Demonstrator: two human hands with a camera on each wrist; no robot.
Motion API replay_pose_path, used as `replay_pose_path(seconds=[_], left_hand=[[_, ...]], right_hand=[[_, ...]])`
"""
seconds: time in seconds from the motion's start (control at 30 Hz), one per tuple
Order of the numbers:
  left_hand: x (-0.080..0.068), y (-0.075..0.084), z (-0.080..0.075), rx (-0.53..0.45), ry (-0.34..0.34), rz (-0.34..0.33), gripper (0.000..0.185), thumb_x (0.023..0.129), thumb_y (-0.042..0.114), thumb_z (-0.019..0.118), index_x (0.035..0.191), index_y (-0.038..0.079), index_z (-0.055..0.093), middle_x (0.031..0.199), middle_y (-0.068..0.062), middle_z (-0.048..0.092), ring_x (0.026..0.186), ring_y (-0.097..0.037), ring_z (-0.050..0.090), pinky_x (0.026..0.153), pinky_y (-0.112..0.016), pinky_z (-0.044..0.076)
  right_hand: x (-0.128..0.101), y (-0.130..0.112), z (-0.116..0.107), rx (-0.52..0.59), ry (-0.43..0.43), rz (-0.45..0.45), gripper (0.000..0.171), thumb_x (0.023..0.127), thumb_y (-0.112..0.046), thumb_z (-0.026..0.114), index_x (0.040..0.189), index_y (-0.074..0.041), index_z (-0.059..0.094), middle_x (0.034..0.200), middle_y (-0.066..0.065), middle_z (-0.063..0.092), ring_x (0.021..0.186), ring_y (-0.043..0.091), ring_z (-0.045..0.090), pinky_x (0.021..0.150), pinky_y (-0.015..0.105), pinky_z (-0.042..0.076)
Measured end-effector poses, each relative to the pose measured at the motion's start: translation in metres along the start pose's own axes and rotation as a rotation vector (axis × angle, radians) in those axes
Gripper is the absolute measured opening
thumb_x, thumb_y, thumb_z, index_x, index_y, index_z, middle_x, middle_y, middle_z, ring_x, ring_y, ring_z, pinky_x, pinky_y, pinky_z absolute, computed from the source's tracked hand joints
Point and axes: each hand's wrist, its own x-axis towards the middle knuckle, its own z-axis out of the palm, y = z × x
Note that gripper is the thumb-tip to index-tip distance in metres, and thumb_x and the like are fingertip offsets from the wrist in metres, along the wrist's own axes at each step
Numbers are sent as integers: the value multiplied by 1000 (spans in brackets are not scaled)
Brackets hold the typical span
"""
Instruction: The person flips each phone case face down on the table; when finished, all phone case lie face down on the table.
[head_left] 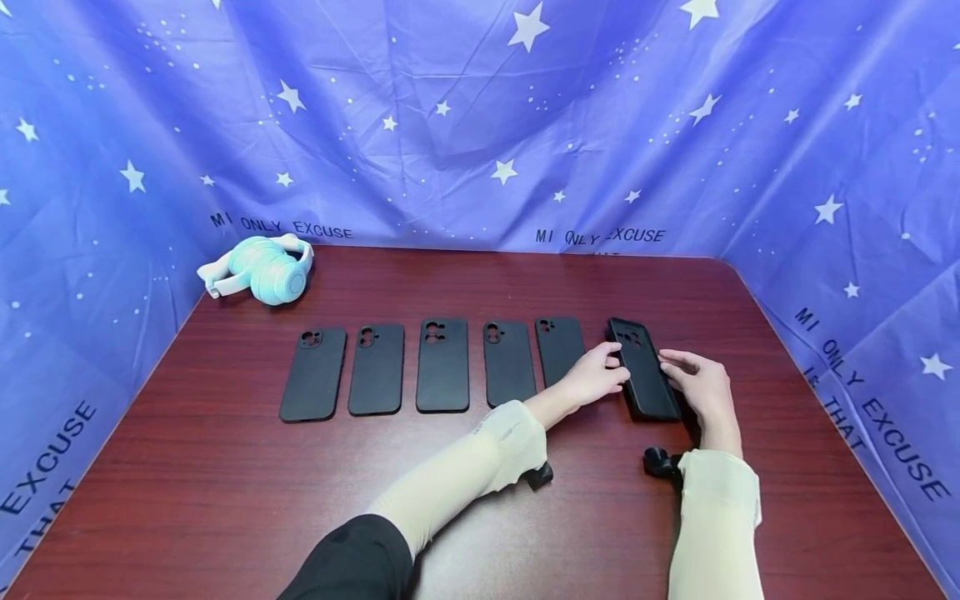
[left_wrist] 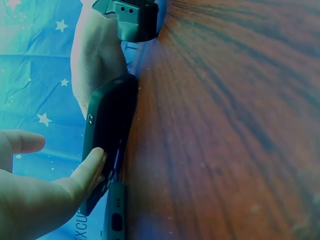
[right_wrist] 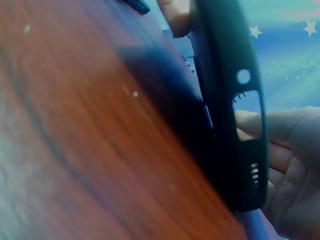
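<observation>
In the head view, a black phone case point(head_left: 651, 379) lies tilted at the right end of a row, its hollow inner side up. My left hand point(head_left: 592, 379) pinches its left edge; in the left wrist view the thumb point(left_wrist: 92, 162) presses on the case point(left_wrist: 112, 115) while another finger point(left_wrist: 25, 141) stays apart. At the opposite edge is my right hand point(head_left: 701, 387), its fingertips against the case. The right wrist view shows the case point(right_wrist: 225, 100) raised partly off the table, with a fingertip point(right_wrist: 248, 122) of that hand visible through a cutout.
Several black phone cases, such as one point(head_left: 442, 367) in the middle, lie back side up in a row to the left. Light-blue headphones point(head_left: 273, 271) sit at the table's point(head_left: 465, 283) back left corner. A starry blue curtain point(head_left: 450, 150) surrounds the table.
</observation>
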Motion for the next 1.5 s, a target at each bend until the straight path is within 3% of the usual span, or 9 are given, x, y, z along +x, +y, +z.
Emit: replay_pose_path(seconds=[0.23, 0.53, 0.63, 0.8, 0.93, 1.2, 1.4, 1.5], left_hand=[[-1, 4, -8, -36, 31, 22, 53, 87, 5, 54, 139, 7, 40, 128, -16, 52, 97, -22, 64, 79, -29, 54], [-3, 8, -16, -102, 38, 36, 53, 87, 5, 54, 138, 6, 40, 129, -17, 52, 101, -22, 62, 79, -30, 54], [-4, 9, -17, -117, 32, 43, 52, 88, 5, 54, 139, 6, 39, 129, -17, 52, 103, -22, 61, 80, -31, 54], [-6, 12, -19, -121, 23, 64, 52, 90, 5, 53, 139, 6, 38, 131, -15, 51, 106, -22, 60, 79, -29, 54], [-7, 13, -19, -137, 20, 86, 50, 90, 5, 52, 139, 7, 39, 132, -15, 50, 107, -22, 59, 83, -33, 53], [-7, 12, -19, -149, 8, 114, 49, 91, 2, 51, 138, 4, 38, 134, -14, 50, 108, -22, 58, 84, -33, 52], [-6, 13, -18, -170, -10, 143, 49, 91, 0, 51, 138, 2, 38, 135, -15, 49, 109, -24, 57, 87, -37, 51], [-6, 13, -17, -180, -13, 143, 48, 91, 0, 51, 138, 1, 39, 135, -15, 48, 110, -24, 57, 87, -37, 51]], right_hand=[[2, -6, 6, 58, -58, -55, 39, 90, -11, 59, 124, 8, 54, 112, 14, 63, 82, -9, 59, 70, 15, 52], [2, -12, 14, 41, -154, -73, 44, 93, -20, 56, 130, 2, 50, 125, 22, 55, 86, -5, 60, 70, 14, 51], [3, -14, 16, 83, -186, -77, 46, 93, -22, 55, 130, 4, 49, 119, 16, 60, 84, -4, 61, 71, 16, 51], [6, -16, 21, 265, -249, -108, 48, 93, -18, 54, 128, 14, 44, 97, -12, 65, 88, -2, 62, 78, 17, 51], [6, -20, 23, 361, -290, -103, 51, 94, -18, 54, 128, 18, 41, 95, -15, 65, 90, -2, 62, 78, 17, 51], [4, -28, 22, 360, -297, -37, 41, 94, -27, 53, 124, 1, 54, 97, -20, 62, 90, -4, 59, 75, 16, 51], [3, -31, 22, 385, -303, -24, 22, 94, -27, 52, 110, -16, 63, 96, -19, 62, 88, -3, 59, 72, 17, 52], [3, -32, 21, 399, -301, -21, 18, 95, -28, 51, 107, -19, 62, 95, -18, 63, 87, -3, 59, 69, 17, 52]])
